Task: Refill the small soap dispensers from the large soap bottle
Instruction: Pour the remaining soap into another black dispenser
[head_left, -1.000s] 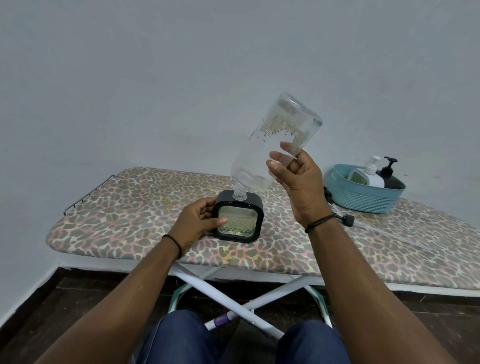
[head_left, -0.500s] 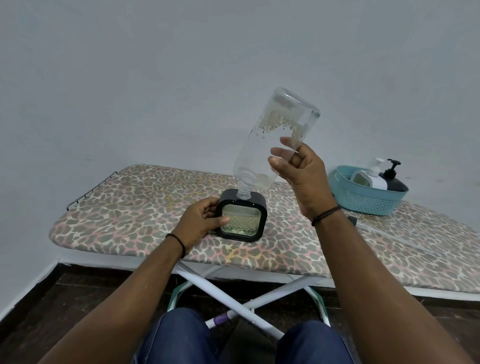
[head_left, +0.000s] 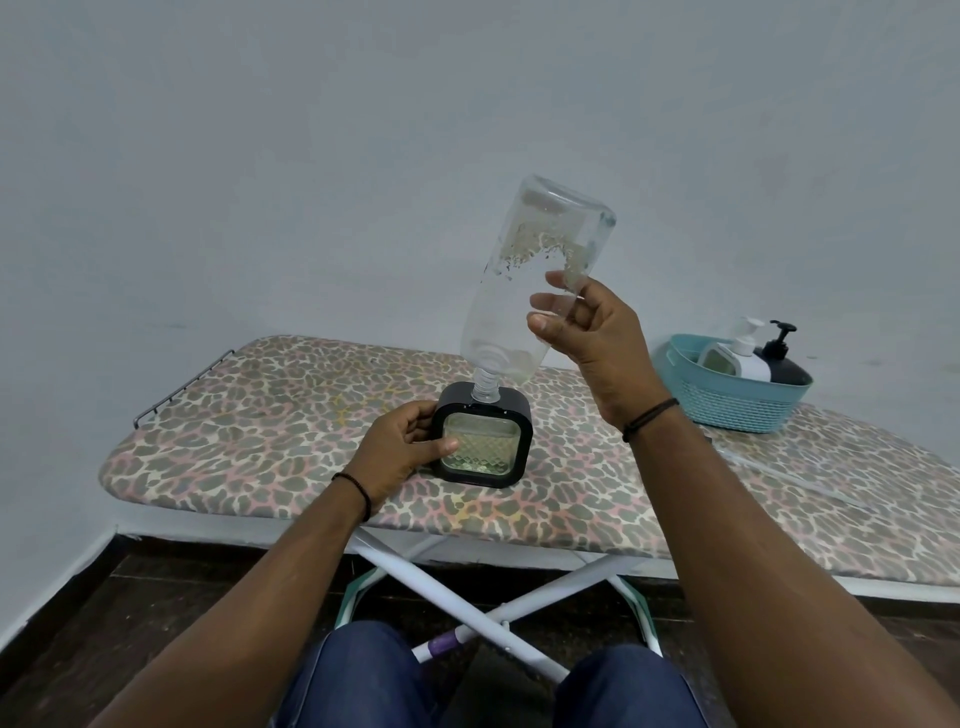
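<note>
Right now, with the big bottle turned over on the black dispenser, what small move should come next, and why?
Probably keep the large bottle inverted a moment longer, the left hand steadying the black dispenser. A little soap seems to remain near the bottle's neck, which sits in the dispenser's top opening, and the right hand holds it tilted.

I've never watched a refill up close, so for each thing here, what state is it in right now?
Large soap bottle: upside down, tilted, neck in the dispenser's top, nearly empty.
Square dispenser: upright on the ironing board, pump off, liquid inside.
Left hand: grips the dispenser's side.
Right hand: holds the bottle.
White pump bottle: in the basket, pump on.
Black pump bottle: in the basket, pump on.
</note>
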